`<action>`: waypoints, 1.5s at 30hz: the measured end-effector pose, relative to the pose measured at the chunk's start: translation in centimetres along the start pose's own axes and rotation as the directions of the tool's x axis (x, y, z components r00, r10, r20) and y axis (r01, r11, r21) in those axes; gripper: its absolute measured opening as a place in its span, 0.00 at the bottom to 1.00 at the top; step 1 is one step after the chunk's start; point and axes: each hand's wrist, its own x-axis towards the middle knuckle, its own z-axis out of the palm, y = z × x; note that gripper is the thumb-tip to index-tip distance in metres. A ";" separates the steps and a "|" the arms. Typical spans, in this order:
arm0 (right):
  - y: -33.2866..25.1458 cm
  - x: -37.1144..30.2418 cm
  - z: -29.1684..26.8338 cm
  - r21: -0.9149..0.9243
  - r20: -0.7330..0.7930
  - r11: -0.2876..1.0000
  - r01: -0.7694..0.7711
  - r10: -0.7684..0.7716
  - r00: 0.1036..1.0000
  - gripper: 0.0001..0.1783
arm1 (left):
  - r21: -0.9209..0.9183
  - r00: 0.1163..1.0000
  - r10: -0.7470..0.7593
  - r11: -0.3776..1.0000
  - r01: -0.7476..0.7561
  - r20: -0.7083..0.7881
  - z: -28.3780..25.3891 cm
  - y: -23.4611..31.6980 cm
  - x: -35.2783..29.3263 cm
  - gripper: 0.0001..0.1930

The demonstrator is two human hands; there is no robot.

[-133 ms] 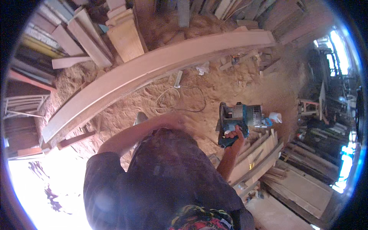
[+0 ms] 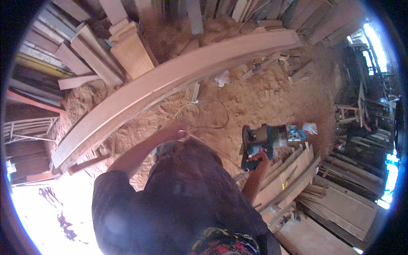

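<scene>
My right hand is wrapped round the rear handle of a teal, black and grey handheld power tool, held out to my right above the shavings. Whether it is a planer or a saw, I cannot tell. Close in front of my body is my left hand, its fingers smeared. A thin pale line, perhaps a cord, runs from near that hand toward the tool. Beyond both hands a long, wide wooden beam crosses from lower left to upper right.
Wood shavings cover the floor, with a looped cable and a clear plastic scrap on them. Boards lean at the far left. Stacked planks lie at right, near a white container.
The power tool in my right hand has dropped slightly lower in view and tilted. My left hand has shifted a little to the left.
</scene>
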 end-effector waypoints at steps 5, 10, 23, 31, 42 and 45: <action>-2.5 1.4 -7.3 -0.066 -0.206 0.992 0.106 -0.117 0.971 0.08 | -0.034 0.986 -0.127 0.992 0.124 -0.109 2.3 -6.2 3.0 0.15; -2.9 0.1 -11.8 -0.049 -0.387 0.999 -0.022 0.002 0.922 0.11 | -0.178 0.983 -0.176 0.970 0.165 -0.052 4.1 -5.5 7.5 0.14; -8.6 4.0 -9.7 0.154 -0.561 0.987 -0.039 0.120 0.819 0.16 | -0.183 0.952 0.120 0.981 -0.069 0.280 7.4 8.0 31.7 0.19; -15.3 13.9 -4.3 0.227 -0.503 0.974 0.007 0.111 0.857 0.16 | -0.156 0.923 0.159 0.982 -0.109 0.351 2.5 9.5 41.1 0.17; -26.6 29.6 -0.4 0.059 -0.414 0.998 -0.026 0.048 0.909 0.13 | -0.160 0.957 0.061 0.987 -0.015 0.284 2.0 13.5 50.8 0.19; -28.8 35.0 -3.9 -0.119 -0.304 0.990 -0.079 0.039 0.952 0.13 | -0.249 0.968 0.012 0.967 0.053 0.250 6.1 12.3 51.8 0.20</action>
